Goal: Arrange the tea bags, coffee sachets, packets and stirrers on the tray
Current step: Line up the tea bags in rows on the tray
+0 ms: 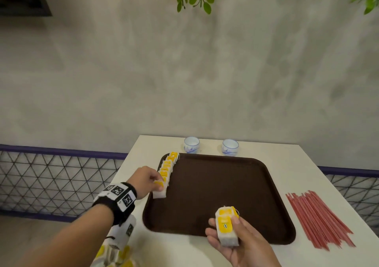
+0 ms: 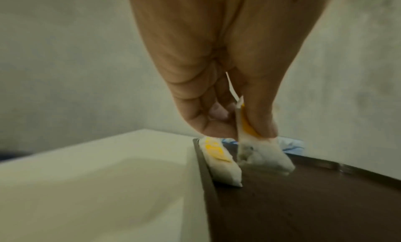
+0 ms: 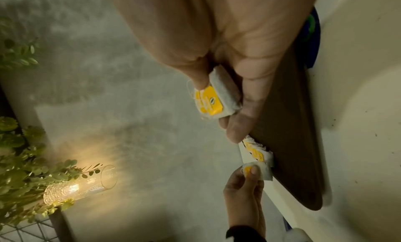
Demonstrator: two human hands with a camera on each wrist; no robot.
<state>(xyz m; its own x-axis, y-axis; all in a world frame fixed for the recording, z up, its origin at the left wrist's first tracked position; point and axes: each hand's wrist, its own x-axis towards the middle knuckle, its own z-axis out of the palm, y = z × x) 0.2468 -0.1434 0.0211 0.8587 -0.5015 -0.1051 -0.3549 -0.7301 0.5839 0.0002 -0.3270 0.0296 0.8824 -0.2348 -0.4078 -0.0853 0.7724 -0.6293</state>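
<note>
A dark brown tray point(image 1: 225, 186) lies on the white table point(image 1: 287, 160). A row of white tea bags with yellow tags point(image 1: 167, 167) runs along the tray's left edge. My left hand point(image 1: 151, 181) pinches one tea bag point(image 1: 159, 190) at the near end of that row; the left wrist view shows this tea bag point(image 2: 262, 154) held by its top above the tray point(image 2: 303, 202). My right hand point(image 1: 231, 236) grips a small stack of tea bags point(image 1: 226, 225) over the tray's front edge, also seen as the stack point(image 3: 213, 99) in the right wrist view. Red stirrers point(image 1: 320, 219) lie right of the tray.
Two small white-and-blue cups point(image 1: 191, 144) point(image 1: 230, 147) stand behind the tray near the grey wall. More yellow-tagged tea bags point(image 1: 114, 254) lie at the table's front left corner. A mesh railing point(image 1: 51, 176) runs left of the table.
</note>
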